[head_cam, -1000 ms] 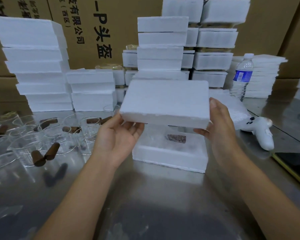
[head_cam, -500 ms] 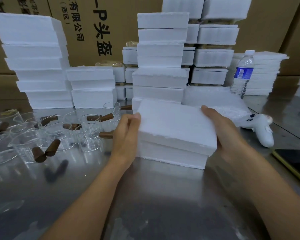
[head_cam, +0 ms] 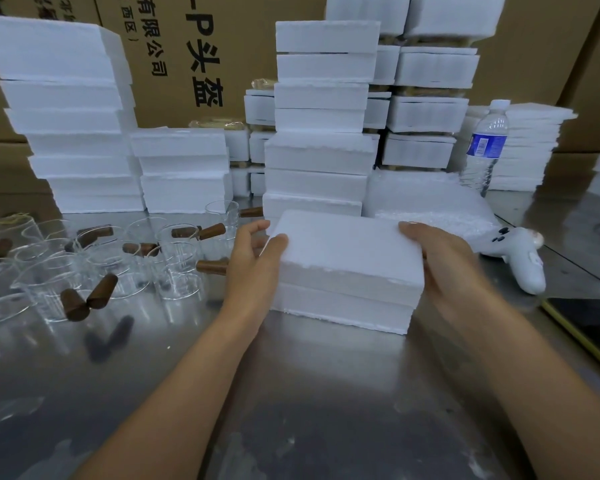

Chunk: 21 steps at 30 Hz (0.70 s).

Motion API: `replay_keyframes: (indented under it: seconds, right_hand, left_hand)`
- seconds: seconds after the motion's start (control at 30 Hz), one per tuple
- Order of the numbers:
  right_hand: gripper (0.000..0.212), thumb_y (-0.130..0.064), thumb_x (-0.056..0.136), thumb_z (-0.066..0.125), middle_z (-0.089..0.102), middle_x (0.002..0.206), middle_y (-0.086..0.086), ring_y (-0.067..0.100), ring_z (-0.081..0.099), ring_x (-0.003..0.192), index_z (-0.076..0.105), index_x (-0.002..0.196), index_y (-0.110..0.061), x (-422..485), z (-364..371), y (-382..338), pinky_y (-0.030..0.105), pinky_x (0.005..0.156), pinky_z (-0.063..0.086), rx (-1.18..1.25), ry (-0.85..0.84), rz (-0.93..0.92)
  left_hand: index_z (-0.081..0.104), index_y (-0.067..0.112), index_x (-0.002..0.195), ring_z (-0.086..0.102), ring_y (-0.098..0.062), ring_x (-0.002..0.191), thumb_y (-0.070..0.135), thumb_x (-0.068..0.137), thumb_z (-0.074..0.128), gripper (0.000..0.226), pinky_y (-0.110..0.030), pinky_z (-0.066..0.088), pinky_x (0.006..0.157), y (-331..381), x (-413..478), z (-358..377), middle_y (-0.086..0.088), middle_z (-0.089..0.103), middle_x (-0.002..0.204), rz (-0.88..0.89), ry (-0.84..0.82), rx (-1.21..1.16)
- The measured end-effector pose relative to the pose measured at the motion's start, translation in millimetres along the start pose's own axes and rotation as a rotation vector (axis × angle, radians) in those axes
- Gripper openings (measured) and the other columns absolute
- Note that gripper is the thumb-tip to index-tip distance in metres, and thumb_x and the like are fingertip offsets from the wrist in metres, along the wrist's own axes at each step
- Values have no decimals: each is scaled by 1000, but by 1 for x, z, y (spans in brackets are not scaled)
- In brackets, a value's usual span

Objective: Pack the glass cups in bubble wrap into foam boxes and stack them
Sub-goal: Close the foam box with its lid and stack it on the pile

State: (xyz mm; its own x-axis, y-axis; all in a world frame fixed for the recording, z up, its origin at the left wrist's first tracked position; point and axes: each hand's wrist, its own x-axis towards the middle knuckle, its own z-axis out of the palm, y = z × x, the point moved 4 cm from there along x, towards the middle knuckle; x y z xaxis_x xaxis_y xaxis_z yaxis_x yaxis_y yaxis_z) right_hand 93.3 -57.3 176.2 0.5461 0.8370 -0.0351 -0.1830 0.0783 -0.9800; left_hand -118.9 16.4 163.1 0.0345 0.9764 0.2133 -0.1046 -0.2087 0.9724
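White foam fills my head view: a foam box (head_cam: 343, 306) sits on the steel table (head_cam: 309, 393) near its middle, with the lid (head_cam: 350, 252) set on top and not quite square with the base. My left hand (head_cam: 253, 268) presses against the lid's left end, thumb on the top corner, fingers spread behind. My right hand (head_cam: 444, 261) clasps the right end, thumb lying along the top edge and palm against the side. Both hands grip the lid between them.

Toward the left edge of the table stand many glass cups (head_cam: 174, 268) with brown handles, bare and close together. Behind the box rises a stack of closed foam boxes (head_cam: 323, 109), with more stacks (head_cam: 66, 109) toward the far left corner. Just right of the box lies a sheet of bubble wrap (head_cam: 430, 202), and on its near side a white controller (head_cam: 523, 258). A water bottle (head_cam: 485, 147) stands farther back on the right. Cardboard cartons (head_cam: 201, 46) wall off the far edge.
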Motion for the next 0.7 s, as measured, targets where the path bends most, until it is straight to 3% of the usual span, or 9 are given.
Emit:
replay_keyframes:
  seconds: [0.13, 0.23, 0.37, 0.47, 0.57, 0.7]
  right_hand:
    - [23, -26, 81, 70, 72, 100, 5, 26, 66, 99, 68, 99, -13, 2, 1, 4, 44, 97, 48, -46, 47, 25]
    - [28, -27, 79, 71, 71, 104, 9, 28, 65, 99, 67, 102, -13, 5, 1, 6, 43, 97, 48, -59, 79, 37]
    - [37, -33, 82, 68, 70, 107, 11, 30, 65, 101, 65, 110, -11, 4, 3, 10, 44, 96, 48, -55, 10, 108]
    - [44, -40, 80, 68, 69, 101, 9, 32, 64, 95, 64, 109, -8, -1, 3, 7, 42, 93, 48, -10, -23, 146]
    - [45, -35, 64, 70, 51, 92, 13, 34, 42, 82, 62, 99, -8, -8, 8, 5, 41, 79, 36, -32, -107, 172]
    - [32, -20, 63, 68, 65, 103, 15, 34, 62, 94, 65, 94, -11, -14, 14, 8, 42, 88, 47, -209, -101, 163]
  left_hand:
    - [61, 32, 110, 50, 0, 106, 16, 98, 47, 24, -10, 36, 87, 4, -2, 3, 16, 57, 115, 62, -92, 14]
    - [64, 31, 112, 49, 3, 107, 22, 100, 43, 25, -7, 34, 83, 2, -2, 6, 20, 58, 113, 41, -123, 67]
    - [61, 42, 103, 46, 22, 90, 36, 97, 47, 16, 3, 34, 71, 4, -4, 5, 36, 52, 102, 22, -169, 115]
    - [57, 50, 104, 44, 17, 92, 46, 92, 53, 13, -4, 34, 69, 3, -6, 5, 32, 51, 106, -12, -201, 116]
    - [55, 53, 101, 45, 17, 87, 47, 91, 55, 12, 3, 36, 62, 4, -7, 6, 36, 48, 99, -14, -172, 118]
    - [56, 51, 100, 45, 15, 86, 46, 90, 55, 11, 6, 35, 58, 4, -9, 7, 37, 47, 97, -34, -148, 77]
